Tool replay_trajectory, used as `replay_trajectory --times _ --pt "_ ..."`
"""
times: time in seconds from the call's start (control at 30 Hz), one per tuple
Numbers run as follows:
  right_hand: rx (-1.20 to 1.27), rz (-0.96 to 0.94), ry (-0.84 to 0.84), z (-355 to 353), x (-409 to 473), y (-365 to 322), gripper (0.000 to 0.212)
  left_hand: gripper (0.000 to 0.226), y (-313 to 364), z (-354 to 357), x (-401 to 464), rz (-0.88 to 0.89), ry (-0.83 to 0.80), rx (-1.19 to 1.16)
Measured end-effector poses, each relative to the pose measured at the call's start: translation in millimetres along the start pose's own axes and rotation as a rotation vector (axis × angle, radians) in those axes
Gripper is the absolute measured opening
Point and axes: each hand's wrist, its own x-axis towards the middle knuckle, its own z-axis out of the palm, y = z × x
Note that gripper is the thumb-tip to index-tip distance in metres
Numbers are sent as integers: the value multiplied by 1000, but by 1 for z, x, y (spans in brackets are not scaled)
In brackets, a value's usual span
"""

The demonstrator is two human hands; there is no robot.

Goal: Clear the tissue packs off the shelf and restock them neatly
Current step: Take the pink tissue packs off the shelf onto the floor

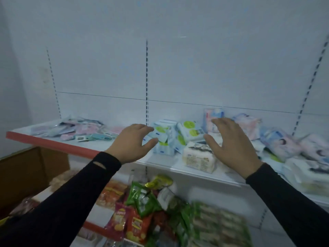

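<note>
Left hand (132,142) and right hand (231,145): each grip spread, empty, mid-frame. Tissue packs (170,138) heaped on shelf (160,162) between and just beyond both grips; more packs at right.

You won't find any readable text here. The tissue packs (188,131) on the shelf (160,162) carry print and a barcode, and the snack bags (124,223) below bear lettering, but blur leaves all of it illegible.

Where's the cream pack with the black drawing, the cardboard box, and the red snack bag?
Cream pack (197,158): head view, front face.
Cardboard box (26,175): head view, side wall.
Red snack bag (118,223): head view, front.
</note>
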Motion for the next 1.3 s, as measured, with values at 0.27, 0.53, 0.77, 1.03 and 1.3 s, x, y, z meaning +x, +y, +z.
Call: replay_trajectory --times 0.27,0.53,0.77,1.03,1.3 --pt "-43 5 -312 -16 -8 101 61 64 86 53 61 145 -197 -6" --pt "-102 114 -335 -12 2 133 61 61 104 71 105 158 -259 16" --pt "-186 203 -222 5 58 154 57 60 128 84 171 192 -206 26" --pt "-395 334 -299 39 103 197 81 76 137 130 263 244 -115 171" --pt "-393 309 -256 55 102 213 70 80 146 156 294 48 -240 -57"
